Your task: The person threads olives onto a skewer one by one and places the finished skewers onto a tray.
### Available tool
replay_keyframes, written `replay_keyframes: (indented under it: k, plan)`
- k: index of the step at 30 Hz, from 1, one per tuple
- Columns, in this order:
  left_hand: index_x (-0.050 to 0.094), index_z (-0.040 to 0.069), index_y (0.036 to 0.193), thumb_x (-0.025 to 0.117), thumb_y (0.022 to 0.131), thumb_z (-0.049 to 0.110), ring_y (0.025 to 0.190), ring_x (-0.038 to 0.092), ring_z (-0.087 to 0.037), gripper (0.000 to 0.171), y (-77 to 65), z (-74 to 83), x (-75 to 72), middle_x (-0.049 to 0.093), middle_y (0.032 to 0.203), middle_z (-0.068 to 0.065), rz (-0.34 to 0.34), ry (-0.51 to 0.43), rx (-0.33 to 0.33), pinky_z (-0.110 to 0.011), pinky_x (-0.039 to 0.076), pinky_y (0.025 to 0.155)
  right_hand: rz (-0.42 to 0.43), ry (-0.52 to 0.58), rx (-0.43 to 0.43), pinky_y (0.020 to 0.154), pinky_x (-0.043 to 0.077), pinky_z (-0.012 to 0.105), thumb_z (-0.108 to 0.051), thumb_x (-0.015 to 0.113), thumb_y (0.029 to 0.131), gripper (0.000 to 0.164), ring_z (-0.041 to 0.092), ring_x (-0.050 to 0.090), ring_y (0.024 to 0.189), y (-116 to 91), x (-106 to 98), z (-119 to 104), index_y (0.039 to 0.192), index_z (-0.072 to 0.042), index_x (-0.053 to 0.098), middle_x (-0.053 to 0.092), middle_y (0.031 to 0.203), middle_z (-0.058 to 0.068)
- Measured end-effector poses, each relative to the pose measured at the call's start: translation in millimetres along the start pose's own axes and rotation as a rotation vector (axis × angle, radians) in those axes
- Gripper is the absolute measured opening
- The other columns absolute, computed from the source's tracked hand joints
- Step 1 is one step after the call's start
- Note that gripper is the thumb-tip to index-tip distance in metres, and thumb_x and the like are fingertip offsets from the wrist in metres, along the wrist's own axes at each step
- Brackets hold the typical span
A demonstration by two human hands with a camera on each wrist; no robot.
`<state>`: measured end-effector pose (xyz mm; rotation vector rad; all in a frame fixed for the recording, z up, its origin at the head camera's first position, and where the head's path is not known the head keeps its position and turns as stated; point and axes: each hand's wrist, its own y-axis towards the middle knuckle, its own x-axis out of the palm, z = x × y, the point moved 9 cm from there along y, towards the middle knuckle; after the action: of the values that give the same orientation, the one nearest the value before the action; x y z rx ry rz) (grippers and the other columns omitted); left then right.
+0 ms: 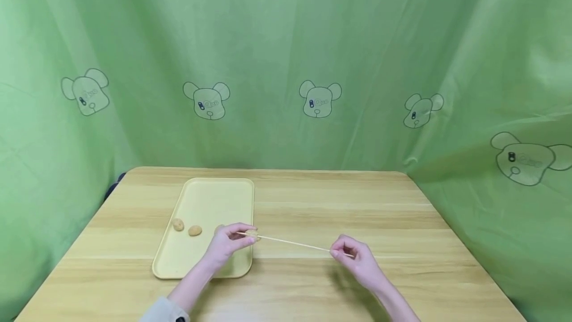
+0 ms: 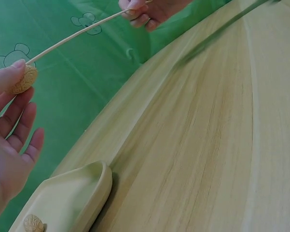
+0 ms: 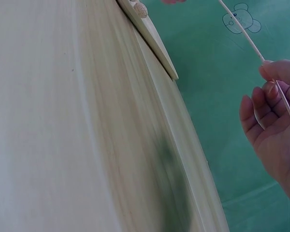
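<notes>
Lying in the tray (image 1: 219, 195) are two nuts (image 1: 194, 231) at left and a third nut (image 1: 219, 228) partly behind the left hand (image 1: 225, 245), whose fingers pinch a fourth nut (image 1: 252, 233) near one end of the stick (image 1: 295, 243), right hand (image 1: 359, 261) pinching the other end above the table (image 1: 339, 198).

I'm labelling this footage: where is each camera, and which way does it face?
Head: worn on the head, facing forward and down at tray, table and green curtain; left hand, right hand and one sleeve show.
Left wrist: on that wrist, facing the left hand pinching a tan lump; right hand at top.
Right wrist: on that wrist, facing the right hand pinching a stick; some left hand at top.
Shared: both wrist views show the stick and tray.
</notes>
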<state>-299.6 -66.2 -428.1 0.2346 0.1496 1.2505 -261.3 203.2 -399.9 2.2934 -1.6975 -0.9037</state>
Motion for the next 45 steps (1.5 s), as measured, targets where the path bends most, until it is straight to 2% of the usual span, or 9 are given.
replay_keyframes:
  k: [7,13,23,32,39,45]
  plan:
    - [0.055,-0.019,0.104,0.068,0.079,0.000,0.073,0.061,-0.005,0.034,-1.7,5.7,-0.6,0.065,0.085,0.010,0.000,-0.015,0.033,-0.020,0.050,0.071,0.000,0.017,-0.015,0.060,0.047,0.024,0.008,0.058,0.084,0.006,0.007,0.050,0.070,2,3,-1,0.084,0.001,0.059,0.054,0.075,0.000]
    - [0.057,-0.017,0.104,0.071,0.078,0.005,0.074,0.060,-0.006,0.037,-1.0,5.1,-1.8,0.065,0.086,0.004,0.009,-0.023,0.025,-0.020,0.050,0.071,0.001,0.015,0.009,0.062,0.047,0.024,0.009,0.058,0.084,0.008,0.007,0.051,0.070,4,6,3,0.084,0.001,0.060,0.054,0.075,-0.001]
    - [0.054,-0.021,0.103,0.068,0.078,-0.003,0.073,0.061,-0.006,0.033,-0.6,5.2,0.5,0.065,0.085,0.012,0.003,-0.018,0.043,-0.020,0.051,0.071,0.000,0.041,-0.003,0.063,0.048,0.024,0.014,0.055,0.082,0.013,0.008,0.051,0.071,7,10,3,0.082,0.002,0.060,0.055,0.076,0.000]
    - [0.059,-0.015,0.102,0.070,0.077,0.000,0.073,0.061,-0.006,0.031,-1.6,1.8,2.4,0.064,0.085,0.010,0.020,-0.007,0.027,-0.019,0.050,0.070,-0.007,0.050,-0.007,0.065,0.048,0.025,0.011,0.056,0.084,0.008,0.008,0.051,0.071,6,12,3,0.082,0.004,0.059,0.055,0.076,0.001]
    - [0.055,-0.019,0.105,0.069,0.078,-0.001,0.075,0.061,-0.006,0.035,-1.8,2.1,5.9,0.064,0.086,0.010,0.015,-0.019,-0.003,-0.020,0.050,0.074,0.001,0.055,-0.009,0.063,0.048,0.024,0.008,0.057,0.084,0.005,0.007,0.052,0.071,7,13,4,0.082,0.004,0.059,0.055,0.076,-0.001]
    - [0.054,-0.020,0.106,0.068,0.078,-0.002,0.076,0.061,-0.005,0.035,-2.2,5.9,9.6,0.065,0.085,0.011,0.001,-0.029,0.012,-0.020,0.050,0.075,0.003,0.063,0.002,0.063,0.048,0.025,0.006,0.057,0.084,0.005,0.007,0.051,0.071,9,14,3,0.081,0.002,0.059,0.054,0.076,-0.002]
